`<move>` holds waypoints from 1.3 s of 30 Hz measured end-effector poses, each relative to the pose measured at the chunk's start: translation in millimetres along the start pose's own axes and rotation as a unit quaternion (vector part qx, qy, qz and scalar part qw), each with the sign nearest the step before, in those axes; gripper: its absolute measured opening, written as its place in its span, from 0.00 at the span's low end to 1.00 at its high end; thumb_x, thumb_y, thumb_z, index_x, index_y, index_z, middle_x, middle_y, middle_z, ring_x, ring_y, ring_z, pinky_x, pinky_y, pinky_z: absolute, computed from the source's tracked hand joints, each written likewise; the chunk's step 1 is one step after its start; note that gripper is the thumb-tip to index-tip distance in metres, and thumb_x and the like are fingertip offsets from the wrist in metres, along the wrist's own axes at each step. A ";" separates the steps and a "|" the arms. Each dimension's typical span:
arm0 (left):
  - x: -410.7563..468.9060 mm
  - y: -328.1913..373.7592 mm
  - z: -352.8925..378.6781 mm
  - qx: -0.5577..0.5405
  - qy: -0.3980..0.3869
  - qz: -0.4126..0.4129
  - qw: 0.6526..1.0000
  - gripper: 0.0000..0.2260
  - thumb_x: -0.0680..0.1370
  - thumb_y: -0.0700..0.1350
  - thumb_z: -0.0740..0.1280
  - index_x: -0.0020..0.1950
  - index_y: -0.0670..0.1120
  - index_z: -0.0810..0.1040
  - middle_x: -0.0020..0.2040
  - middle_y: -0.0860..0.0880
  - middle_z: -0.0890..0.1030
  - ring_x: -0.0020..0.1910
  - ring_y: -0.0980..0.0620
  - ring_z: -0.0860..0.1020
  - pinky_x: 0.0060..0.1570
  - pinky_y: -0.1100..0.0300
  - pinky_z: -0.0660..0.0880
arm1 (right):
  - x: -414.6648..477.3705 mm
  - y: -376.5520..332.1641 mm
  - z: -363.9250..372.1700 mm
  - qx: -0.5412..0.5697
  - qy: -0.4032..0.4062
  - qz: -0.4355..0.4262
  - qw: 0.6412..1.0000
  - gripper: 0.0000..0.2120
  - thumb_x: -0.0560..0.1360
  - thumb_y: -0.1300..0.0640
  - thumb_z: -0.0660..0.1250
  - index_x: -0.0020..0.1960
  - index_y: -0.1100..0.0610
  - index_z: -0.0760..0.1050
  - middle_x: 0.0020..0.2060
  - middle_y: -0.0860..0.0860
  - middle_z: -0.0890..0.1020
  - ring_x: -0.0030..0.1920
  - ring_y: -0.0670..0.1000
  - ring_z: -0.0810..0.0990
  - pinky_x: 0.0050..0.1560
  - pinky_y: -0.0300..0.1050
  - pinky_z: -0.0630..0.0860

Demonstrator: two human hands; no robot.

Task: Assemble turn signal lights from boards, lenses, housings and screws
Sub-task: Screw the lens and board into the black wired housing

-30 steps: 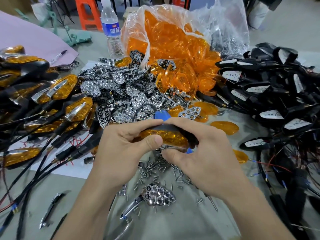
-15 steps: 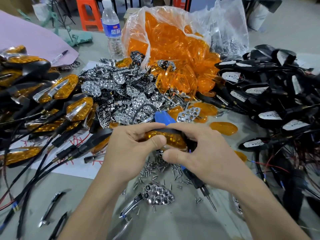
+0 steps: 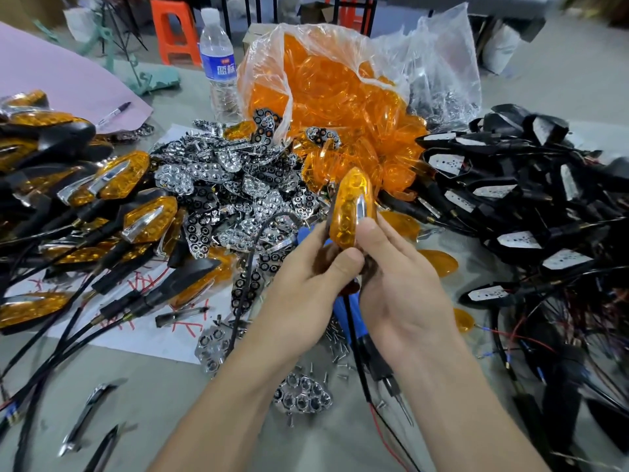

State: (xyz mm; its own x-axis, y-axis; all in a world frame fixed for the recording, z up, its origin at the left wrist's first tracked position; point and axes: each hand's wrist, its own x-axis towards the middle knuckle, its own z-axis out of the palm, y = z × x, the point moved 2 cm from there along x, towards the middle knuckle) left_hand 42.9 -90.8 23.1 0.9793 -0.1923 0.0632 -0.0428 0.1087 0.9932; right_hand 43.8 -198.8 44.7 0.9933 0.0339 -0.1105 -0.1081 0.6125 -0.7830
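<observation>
An assembled turn signal light (image 3: 352, 207) with an amber lens and a chrome strip stands on end, tip upward, above the table's middle. My left hand (image 3: 306, 287) pinches its lower end from the left, and my right hand (image 3: 398, 281) grips it from the right with the thumb on the lens. Its black cable (image 3: 253, 260) loops down to the left. A blue-handled screwdriver (image 3: 366, 338) lies under my hands, tip toward me. Loose screws (image 3: 337, 349) are scattered on the table beneath my wrists.
Finished amber lights (image 3: 112, 185) with cables are piled at the left. Chrome reflectors (image 3: 218, 189) heap in the middle, a bag of amber lenses (image 3: 326, 97) behind them. Black housings (image 3: 517, 199) with boards fill the right. A water bottle (image 3: 218, 63) stands at the back.
The light has been turned from lying across between my hands to standing upright. The screwdriver that was under my right hand now lies on the table below.
</observation>
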 end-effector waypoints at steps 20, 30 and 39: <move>23.7 60.5 -29.9 0.503 -0.090 0.067 0.857 0.20 0.78 0.47 0.74 0.67 0.64 0.76 0.58 0.65 0.80 0.60 0.60 0.75 0.64 0.53 0.73 | 6.9 -34.9 -35.3 -0.563 -0.023 -0.185 0.805 0.25 0.66 0.58 0.79 0.55 0.34 0.78 0.48 0.37 0.85 0.46 0.46 0.85 0.49 0.51 0.84; -8.4 9.5 -19.2 0.167 0.199 0.059 0.964 0.14 0.72 0.57 0.73 0.57 0.58 0.83 0.57 0.60 0.83 0.56 0.57 0.81 0.58 0.60 0.77 | -1.3 11.2 -30.7 -0.241 0.016 -0.112 0.964 0.13 0.74 0.62 0.76 0.56 0.48 0.86 0.41 0.51 0.86 0.39 0.47 0.79 0.40 0.45 0.80; -6.9 7.0 7.9 -0.239 0.076 -0.103 0.962 0.19 0.77 0.56 0.61 0.55 0.49 0.87 0.56 0.44 0.84 0.42 0.44 0.73 0.31 0.62 0.66 | -22.5 36.1 -14.4 -0.098 -0.007 -0.055 0.994 0.14 0.72 0.58 0.73 0.58 0.54 0.86 0.43 0.52 0.85 0.39 0.48 0.79 0.39 0.40 0.77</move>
State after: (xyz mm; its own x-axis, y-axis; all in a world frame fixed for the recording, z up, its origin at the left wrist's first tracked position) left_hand 34.3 -96.4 30.3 0.9765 -0.1172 -0.1811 0.2157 0.5274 0.8217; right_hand 17.0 -188.9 10.1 0.9999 -0.0123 -0.0093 -0.0028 0.4469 -0.8946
